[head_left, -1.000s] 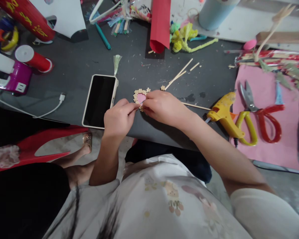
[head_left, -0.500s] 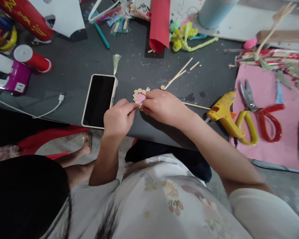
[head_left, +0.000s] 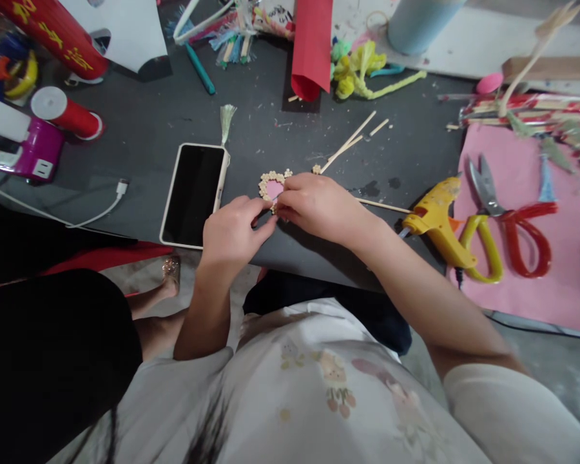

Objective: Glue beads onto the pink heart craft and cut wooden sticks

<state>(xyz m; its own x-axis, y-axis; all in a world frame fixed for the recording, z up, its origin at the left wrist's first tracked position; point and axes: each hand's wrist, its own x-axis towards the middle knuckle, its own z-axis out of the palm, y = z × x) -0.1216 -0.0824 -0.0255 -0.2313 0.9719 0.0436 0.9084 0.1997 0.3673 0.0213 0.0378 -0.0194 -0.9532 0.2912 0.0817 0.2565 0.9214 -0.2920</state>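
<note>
A small pink piece (head_left: pixel 273 189), perhaps heart-shaped, lies on the grey table, edged with tiny pale wooden-looking flowers (head_left: pixel 265 179). Over its right half is my right hand (head_left: pixel 319 205), fingers closed together on it; the fingertips are partly hidden. My left hand (head_left: pixel 234 232) is at its lower left, thumb and index finger parted, the index tip close to the edge. One loose pale flower (head_left: pixel 316 169) lies just beyond my right hand, by some thin wooden sticks (head_left: pixel 350 143).
A phone (head_left: pixel 193 196) lies left of my left hand. To the right are a yellow glue gun (head_left: pixel 437 219) and scissors (head_left: pixel 524 241) on pink paper (head_left: pixel 512 303). Behind stand a red paper roll (head_left: pixel 312 51) and yellow pipe cleaners (head_left: pixel 362 71). Another person's leg (head_left: pixel 162 328) is at left.
My left thumb has parted from the index finger and moved slightly down. My right hand stays nearly where it was. The dark-clothed person at left has shifted a little.
</note>
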